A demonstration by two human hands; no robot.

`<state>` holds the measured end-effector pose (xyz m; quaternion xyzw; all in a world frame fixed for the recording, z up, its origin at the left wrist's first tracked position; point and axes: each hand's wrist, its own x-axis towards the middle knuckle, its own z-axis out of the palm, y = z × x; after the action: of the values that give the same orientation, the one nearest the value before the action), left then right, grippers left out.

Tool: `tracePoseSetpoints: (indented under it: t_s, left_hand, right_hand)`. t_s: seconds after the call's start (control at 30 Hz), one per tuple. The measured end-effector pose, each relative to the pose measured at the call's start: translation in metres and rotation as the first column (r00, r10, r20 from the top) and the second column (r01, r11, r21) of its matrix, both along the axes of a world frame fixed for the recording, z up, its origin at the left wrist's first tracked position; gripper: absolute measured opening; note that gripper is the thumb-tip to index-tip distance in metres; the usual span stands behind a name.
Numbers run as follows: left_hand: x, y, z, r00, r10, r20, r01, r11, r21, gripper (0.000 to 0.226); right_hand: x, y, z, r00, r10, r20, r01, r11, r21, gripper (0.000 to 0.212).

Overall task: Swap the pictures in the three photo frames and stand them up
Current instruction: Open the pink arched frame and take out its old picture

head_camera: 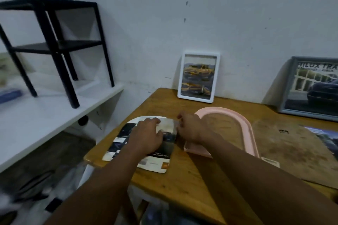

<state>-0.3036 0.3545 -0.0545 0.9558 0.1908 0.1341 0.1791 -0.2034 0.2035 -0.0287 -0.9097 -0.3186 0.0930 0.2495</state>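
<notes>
At the centre of the frame we see both hands working on a printed picture [139,150] that lies flat near the left corner of the wooden table [192,179]. The left hand [146,137] presses palm down on the sheet, fingers spread, hiding its middle. The right hand [190,128] sits just beside it at the sheet's right edge, fingers curled; we cannot tell whether it pinches the paper or only touches it, because motion blur smears the fingertips and the pale patch between the two hands. The print on the sheet is too blurred to read.

Just right of the hands a pink arched frame [243,120] lies flat on the table, its opening showing bare wood, its lower part partly covered by the right forearm.

At the back of the table a white frame [198,76] stands leaning against the wall [182,14], holding a picture of yellow trucks. At the right edge of the frame a grey frame [311,87] also leans on the wall, cut off by the border; its picture shows a dark car and partly legible lettering. Below it, another loose picture [325,139] lies on the table, also cut off.

In the upper left a black rack [54,42] stands on a white shelf [45,115]. The lower left is too dark and blurred to make out.
</notes>
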Motion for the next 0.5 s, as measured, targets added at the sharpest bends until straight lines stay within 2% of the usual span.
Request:
tracePoseSetpoints:
  t_s: [0.07,0.23,0.33,0.5]
  left_hand:
    - [-0.011,0.015,-0.009,0.999,0.024,-0.025,-0.023,0.998,0.055,0.047]
    - [-0.020,0.037,-0.019,0.996,0.085,0.005,-0.085,0.982,0.166,0.048]
    - [-0.023,0.041,-0.020,0.990,0.132,-0.043,-0.119,0.965,0.235,0.048]
    - [-0.026,0.042,-0.022,0.986,0.161,-0.038,-0.147,0.960,0.237,0.048]
  right_hand:
    - [-0.005,0.020,-0.009,0.999,0.026,0.030,-0.025,0.998,-0.058,0.035]
    - [-0.013,0.045,-0.014,0.990,0.034,0.134,-0.028,0.998,-0.051,0.037]
    - [-0.013,0.056,-0.008,0.994,0.025,0.103,-0.025,1.000,0.001,0.038]
    - [-0.012,0.071,-0.015,0.999,0.007,0.044,-0.004,0.998,-0.062,0.049]
